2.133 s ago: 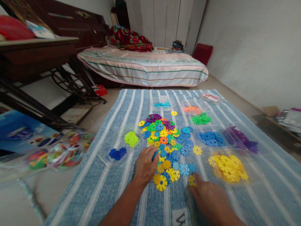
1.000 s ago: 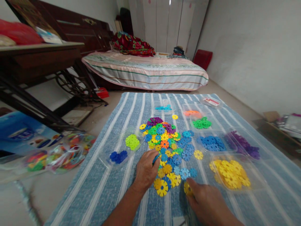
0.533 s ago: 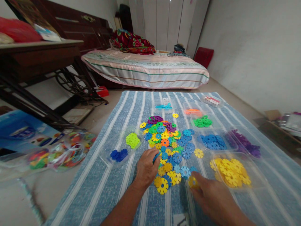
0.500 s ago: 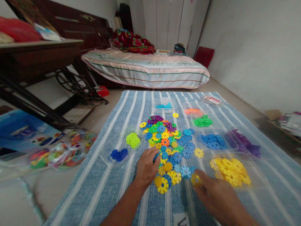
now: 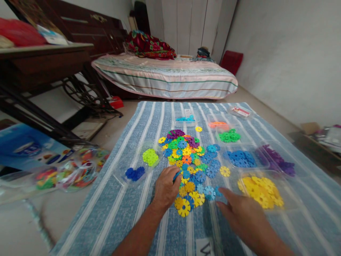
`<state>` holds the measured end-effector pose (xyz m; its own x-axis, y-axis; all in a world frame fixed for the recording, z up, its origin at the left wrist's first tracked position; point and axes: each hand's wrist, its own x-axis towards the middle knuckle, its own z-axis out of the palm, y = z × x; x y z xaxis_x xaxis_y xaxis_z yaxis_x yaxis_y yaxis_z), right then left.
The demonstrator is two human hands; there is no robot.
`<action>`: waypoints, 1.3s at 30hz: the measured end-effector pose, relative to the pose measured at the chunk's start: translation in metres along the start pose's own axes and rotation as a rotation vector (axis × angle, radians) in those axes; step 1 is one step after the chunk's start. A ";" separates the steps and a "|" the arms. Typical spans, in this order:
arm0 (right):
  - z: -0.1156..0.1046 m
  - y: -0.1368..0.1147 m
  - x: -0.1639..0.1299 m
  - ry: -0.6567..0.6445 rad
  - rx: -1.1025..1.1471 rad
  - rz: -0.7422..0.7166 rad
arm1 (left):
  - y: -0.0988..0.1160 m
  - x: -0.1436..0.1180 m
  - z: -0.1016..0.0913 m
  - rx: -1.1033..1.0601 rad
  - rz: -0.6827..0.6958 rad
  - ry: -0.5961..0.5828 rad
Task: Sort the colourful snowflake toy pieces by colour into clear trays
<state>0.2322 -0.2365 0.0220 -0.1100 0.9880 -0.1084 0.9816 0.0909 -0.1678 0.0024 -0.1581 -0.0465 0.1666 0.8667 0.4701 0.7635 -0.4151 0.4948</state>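
Note:
My left hand (image 5: 166,186) is closed around a dark blue snowflake disc (image 5: 176,176), most of it hidden by the fingers, at the left edge of a mixed pile of snowflake discs (image 5: 188,153). Over the cloth, at the pile's lower right, my right hand (image 5: 241,215) has thumb and forefinger apart with nothing between them. Its fingertips are near some light blue discs (image 5: 210,192). Just beyond this hand is a clear box (image 5: 289,204) of yellow discs (image 5: 262,190). A single yellow disc (image 5: 225,171) lies between the pile and the boxes.
Clear boxes hold blue discs (image 5: 241,159), purple discs (image 5: 277,160), green discs (image 5: 229,136), orange discs (image 5: 218,124) and light blue discs (image 5: 185,119). On the left, another box holds lime discs (image 5: 150,157) and dark blue discs (image 5: 134,173). A labelled card (image 5: 204,247) lies at the front edge.
The yellow disc that was between my right thumb and fingers no longer shows there, and those fingers have spread. My left hand has stayed in place with the dark blue disc.

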 end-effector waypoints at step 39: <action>0.005 0.015 0.022 -0.060 0.328 0.033 | 0.003 0.001 -0.002 -0.030 -0.027 -0.033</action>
<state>0.2442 -0.2144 0.0123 -0.0976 0.9797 -0.1751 0.8832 0.0042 -0.4689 0.0030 -0.1586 -0.0427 0.1668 0.8862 0.4323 0.7491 -0.3990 0.5288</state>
